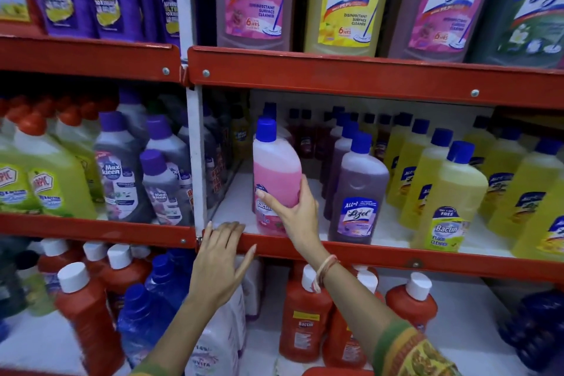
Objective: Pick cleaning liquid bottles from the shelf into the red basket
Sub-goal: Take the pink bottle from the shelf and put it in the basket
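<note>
A pink Bactin cleaner bottle [276, 174] with a blue cap stands upright at the front of the middle shelf. My right hand [294, 210] is wrapped around its lower half, fingers across the label. My left hand [219, 262] rests open on the red front lip of that shelf [381, 256], just left of the bottle, holding nothing. A sliver of something red [335, 372] shows at the bottom edge; I cannot tell whether it is the basket.
A purple Lizol bottle [358, 192] stands close to the right of the pink one, then several yellow Bactin bottles [448, 198]. Large Lizol bottles [348, 0] fill the top shelf. Red white-capped bottles [305, 314] sit on the bottom shelf. A white upright post [195, 162] divides the bays.
</note>
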Motion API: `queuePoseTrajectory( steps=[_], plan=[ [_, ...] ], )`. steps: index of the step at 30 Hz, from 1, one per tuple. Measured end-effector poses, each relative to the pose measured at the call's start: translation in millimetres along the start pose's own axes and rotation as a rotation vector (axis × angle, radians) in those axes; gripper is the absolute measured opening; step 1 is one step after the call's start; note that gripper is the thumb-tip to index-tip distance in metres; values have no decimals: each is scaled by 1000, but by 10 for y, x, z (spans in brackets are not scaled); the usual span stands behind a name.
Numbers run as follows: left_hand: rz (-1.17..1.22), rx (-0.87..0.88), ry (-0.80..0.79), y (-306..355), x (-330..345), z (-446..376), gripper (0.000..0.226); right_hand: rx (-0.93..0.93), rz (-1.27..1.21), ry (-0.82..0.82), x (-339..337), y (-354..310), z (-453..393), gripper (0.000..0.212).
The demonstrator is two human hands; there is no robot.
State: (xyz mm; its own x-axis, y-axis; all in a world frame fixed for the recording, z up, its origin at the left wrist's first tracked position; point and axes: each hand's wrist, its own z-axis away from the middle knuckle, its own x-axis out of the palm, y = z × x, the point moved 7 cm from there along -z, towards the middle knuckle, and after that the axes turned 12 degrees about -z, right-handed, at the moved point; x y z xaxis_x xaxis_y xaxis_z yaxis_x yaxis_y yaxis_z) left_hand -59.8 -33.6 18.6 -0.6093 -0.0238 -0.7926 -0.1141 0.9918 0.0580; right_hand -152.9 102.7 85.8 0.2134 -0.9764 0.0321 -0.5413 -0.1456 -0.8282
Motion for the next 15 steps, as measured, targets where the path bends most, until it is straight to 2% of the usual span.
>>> queuePoseTrajectory(
  steps=[3,9,12,15],
  plan=[
    [-24,-32,-12,16,-9,15,59,-163,184,114,-128,-367,102,56],
    [-54,-82,-85,138,-3,36,73,-377,331,293,-441,-944,410,65],
    [-63,-50,-105,287,10,-20,68,-371,346,301,-580,-1101,521,68],
    [-57,-54,-101,362,18,-54,63,-217,57,166,-680,-1117,513,64]
  ],
)
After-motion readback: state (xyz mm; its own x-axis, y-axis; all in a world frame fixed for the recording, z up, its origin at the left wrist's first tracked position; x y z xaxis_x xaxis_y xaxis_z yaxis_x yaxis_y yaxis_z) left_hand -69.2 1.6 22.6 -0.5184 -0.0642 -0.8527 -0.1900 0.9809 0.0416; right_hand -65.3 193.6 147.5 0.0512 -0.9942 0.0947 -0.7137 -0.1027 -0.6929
